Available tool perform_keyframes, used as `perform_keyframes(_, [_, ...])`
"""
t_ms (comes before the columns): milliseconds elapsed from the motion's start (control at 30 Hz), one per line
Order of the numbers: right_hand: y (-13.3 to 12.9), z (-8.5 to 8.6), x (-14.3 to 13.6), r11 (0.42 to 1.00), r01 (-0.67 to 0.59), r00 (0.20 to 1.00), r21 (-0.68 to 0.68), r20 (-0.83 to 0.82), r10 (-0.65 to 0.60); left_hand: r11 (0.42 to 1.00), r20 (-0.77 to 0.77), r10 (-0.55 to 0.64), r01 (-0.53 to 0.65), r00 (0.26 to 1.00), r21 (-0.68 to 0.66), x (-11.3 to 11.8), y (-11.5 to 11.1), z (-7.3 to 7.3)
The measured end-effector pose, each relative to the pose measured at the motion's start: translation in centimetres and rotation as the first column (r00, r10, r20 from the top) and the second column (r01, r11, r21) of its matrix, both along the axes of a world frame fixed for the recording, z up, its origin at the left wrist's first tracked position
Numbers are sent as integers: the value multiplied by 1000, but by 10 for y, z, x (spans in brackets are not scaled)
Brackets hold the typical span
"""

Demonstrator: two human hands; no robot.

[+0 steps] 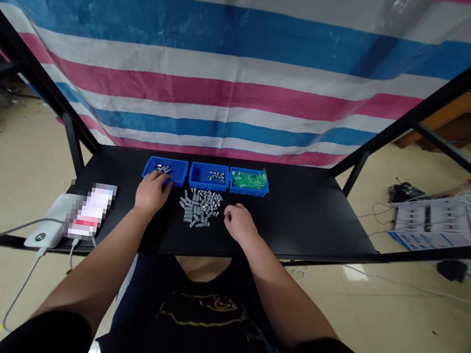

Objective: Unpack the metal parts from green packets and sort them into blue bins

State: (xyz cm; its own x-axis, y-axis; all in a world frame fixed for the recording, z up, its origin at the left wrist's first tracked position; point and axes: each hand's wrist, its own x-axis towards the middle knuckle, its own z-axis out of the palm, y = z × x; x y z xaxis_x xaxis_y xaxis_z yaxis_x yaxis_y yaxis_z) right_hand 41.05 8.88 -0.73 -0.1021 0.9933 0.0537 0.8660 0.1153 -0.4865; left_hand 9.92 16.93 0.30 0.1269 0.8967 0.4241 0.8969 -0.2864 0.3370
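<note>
My left hand [153, 192] reaches over the front wall of the left blue bin [179, 173], thumb apart from the fingers. Inside that bin lie several small metal pieces [163, 168]. On the black table in front of the bins is a loose pile of small grey cylinders [195, 213], with shiny screw-like pieces [212, 198] at its right side. Just right of the pile, my right hand [239, 222] is closed, fingertips curled together; whatever it may pinch is too small to make out.
The middle blue bin [199, 177] holds several shiny small metal parts. Green plastic packets [249, 180] fill the right blue bin [261, 192]. A phone [92, 211] and a white power bank [52, 220] with cables lie at the table's left edge. A striped sheet [229, 99] hangs behind.
</note>
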Motion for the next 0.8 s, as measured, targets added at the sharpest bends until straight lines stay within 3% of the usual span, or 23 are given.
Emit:
perform_keyframes(133, [6,10,4,985,-131,991,-113,-51,126,998,-9,-56,56,998,-11,5,1,-2])
perform_keyframes(200, [17,14,1,983,-175,967,-51,-197,162,996,42,-90,89,995,16,8,-6,0])
perform_keyframes(300, [33,16,-7,980,8,858,199,-505,95,997,123,-57,50,991,58,11,-24,3])
perform_keyframes(400, [32,11,-12,927,225,760,300,-650,25,996,164,-86,90,983,-18,12,-49,0])
perform_keyframes(467, [22,3,-11,933,206,803,296,-596,12,978,181,-165,185,969,-99,13,-66,-4])
perform_keyframes(600, [0,-12,-5,980,-40,924,196,-366,111,930,190,-283,317,940,-185,18,-94,-12])
perform_keyframes(667, [-5,-16,-5,979,-119,937,162,-307,165,926,178,-291,324,940,-193,21,-102,-14])
perform_keyframes(800, [-2,-16,-6,977,-159,955,140,-229,188,936,122,-274,294,954,-194,24,-108,-18])
